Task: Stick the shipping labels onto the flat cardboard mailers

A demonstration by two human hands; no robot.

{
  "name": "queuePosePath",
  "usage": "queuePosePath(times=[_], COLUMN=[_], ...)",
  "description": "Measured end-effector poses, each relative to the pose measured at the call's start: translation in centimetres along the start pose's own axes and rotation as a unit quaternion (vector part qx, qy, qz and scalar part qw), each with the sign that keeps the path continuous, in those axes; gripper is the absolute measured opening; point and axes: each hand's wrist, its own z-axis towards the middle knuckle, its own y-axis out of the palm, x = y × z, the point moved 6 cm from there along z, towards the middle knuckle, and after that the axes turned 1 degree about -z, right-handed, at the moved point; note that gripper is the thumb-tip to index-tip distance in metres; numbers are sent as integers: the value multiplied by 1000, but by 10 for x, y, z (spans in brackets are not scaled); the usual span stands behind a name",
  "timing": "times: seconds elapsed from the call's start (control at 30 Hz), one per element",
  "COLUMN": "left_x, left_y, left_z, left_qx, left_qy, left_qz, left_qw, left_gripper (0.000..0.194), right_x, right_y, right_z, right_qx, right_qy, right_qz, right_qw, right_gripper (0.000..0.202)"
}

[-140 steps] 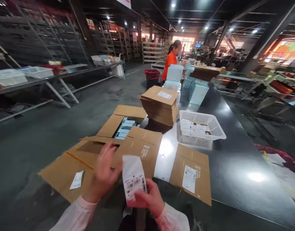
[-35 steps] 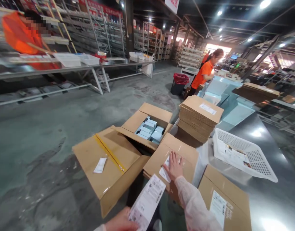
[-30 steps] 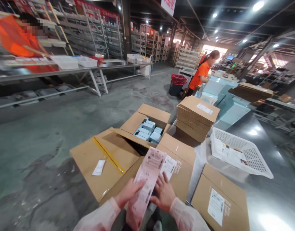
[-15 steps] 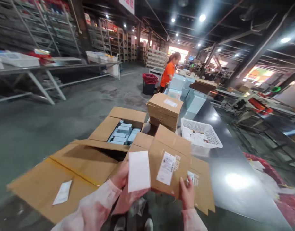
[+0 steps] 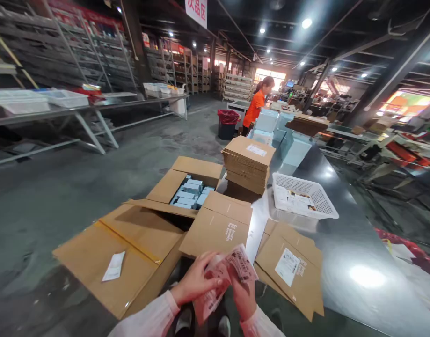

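Near the bottom centre, a strip of printed labels hangs folded between my hands. My left hand pinches its left part, and my right hand holds the printed end from below. Just beyond them a flat cardboard carton with white print lies at the table's near edge. To the right, flat cartons overlap, the top one bearing a white label.
An open box of light blue cartons stands left of a cardboard stack. A white basket with papers rests on the metal table. Farther off, a person in orange stands near a bin.
The labelled carton that was by my right hand now lies on the right-hand cartons. My right hand has moved left to the label strip, which is now turned and folded. The view has shifted left.
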Motion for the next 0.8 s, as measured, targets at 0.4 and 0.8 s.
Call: queuePosePath(times=[0.4, 0.8], left_x=[-31, -119], left_y=[-5, -27], left_z=[3, -6], left_qx=[110, -25], left_qy=[-4, -157], left_qz=[-168, -255], left_qw=[980, 954], left_gripper=[51, 59], right_x=[-30, 30], right_y=[-4, 24], right_z=[33, 182], right_qx=[-107, 48], right_qy=[42, -77], right_qz=[-182, -418], right_qw=[977, 904], right_gripper=[40, 28])
